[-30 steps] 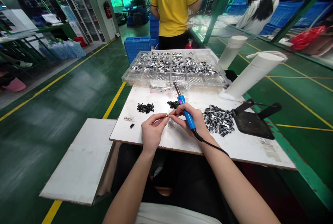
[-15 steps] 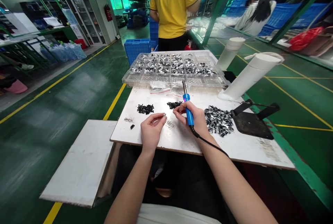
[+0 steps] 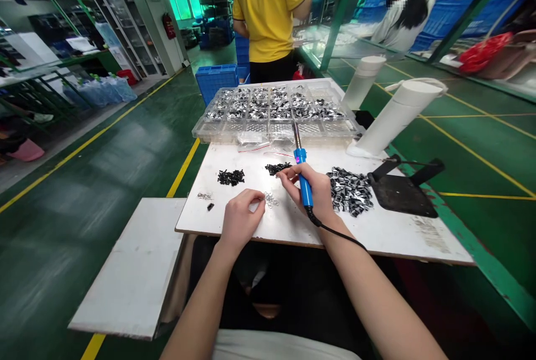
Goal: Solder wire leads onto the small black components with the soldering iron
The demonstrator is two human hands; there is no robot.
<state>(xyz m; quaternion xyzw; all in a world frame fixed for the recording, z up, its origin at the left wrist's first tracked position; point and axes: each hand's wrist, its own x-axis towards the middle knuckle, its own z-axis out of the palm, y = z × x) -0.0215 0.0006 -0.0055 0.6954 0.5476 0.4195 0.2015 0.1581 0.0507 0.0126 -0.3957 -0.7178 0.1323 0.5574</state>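
- left hand (image 3: 239, 216): low over the white board (image 3: 389, 240), thumb and forefinger bent toward each other at the edge of the loose metal bits (image 3: 272, 200); cannot tell whether the tips meet or pinch a piece.
- right hand (image 3: 313, 186): wrapped round the blue handle of a hot-tool-like iron (image 3: 305, 187), over the board's middle.
- iron slants up, metal tip away from both hands, probably to spare the skin; cord (image 3: 337, 233) trails over the forearm, likely so it clears the parts.
- right thumb and forefinger reach past the handle, near the black-piece pile (image 3: 277, 168); this grip seems to leave them usable.
- metal bits lie between the hands, presumably for short reaches.
- silver-and-black pile (image 3: 350, 192) sits apart, right of the right hand, perhaps to avoid mixing.
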